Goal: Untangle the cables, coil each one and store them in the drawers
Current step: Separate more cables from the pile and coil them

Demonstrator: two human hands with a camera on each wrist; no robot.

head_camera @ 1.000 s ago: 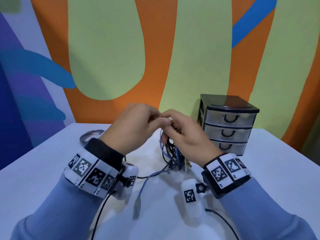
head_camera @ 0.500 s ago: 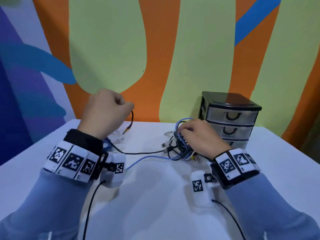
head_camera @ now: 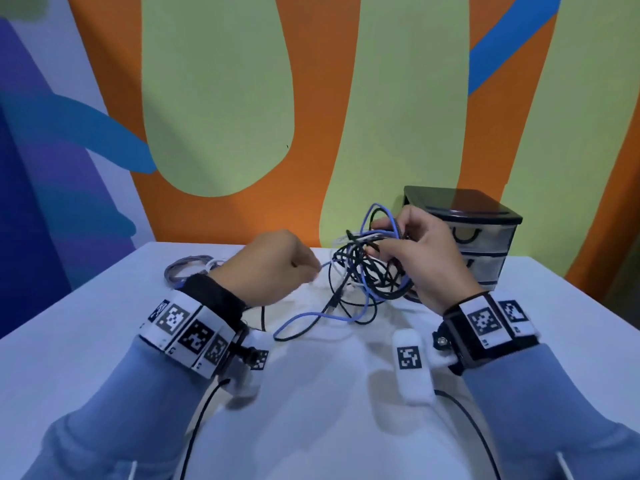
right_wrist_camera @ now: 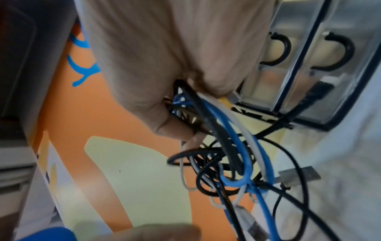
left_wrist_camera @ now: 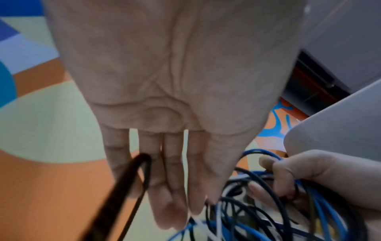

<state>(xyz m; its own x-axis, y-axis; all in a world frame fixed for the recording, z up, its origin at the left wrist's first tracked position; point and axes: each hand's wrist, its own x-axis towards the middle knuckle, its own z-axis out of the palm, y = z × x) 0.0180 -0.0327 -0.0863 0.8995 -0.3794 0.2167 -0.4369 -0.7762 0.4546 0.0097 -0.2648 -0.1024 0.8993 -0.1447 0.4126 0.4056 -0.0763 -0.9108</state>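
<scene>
A tangle of black, blue and white cables [head_camera: 367, 278] hangs just above the white table [head_camera: 311, 427], in front of the drawer unit [head_camera: 485, 237]. My right hand [head_camera: 384, 237] grips the top of the tangle [right_wrist_camera: 237, 163], thumb and fingers curled round several strands. My left hand [head_camera: 308, 268] is just left of the tangle. In the left wrist view its fingers [left_wrist_camera: 175, 203] are straight and reach the cables [left_wrist_camera: 268, 212]. A black cable loop [left_wrist_camera: 144, 161] lies across those fingers. A blue strand [head_camera: 311, 318] trails onto the table.
A coiled grey cable [head_camera: 187, 268] lies at the back left of the table. The drawer unit [right_wrist_camera: 309, 65] has three shut clear drawers with black handles. A painted wall stands right behind the table. A metal USB plug [right_wrist_camera: 299, 176] dangles from the tangle.
My left hand has come down from the upper left, where it pulled a black cable out, back to the tangle. My right hand has lifted the tangle off the table.
</scene>
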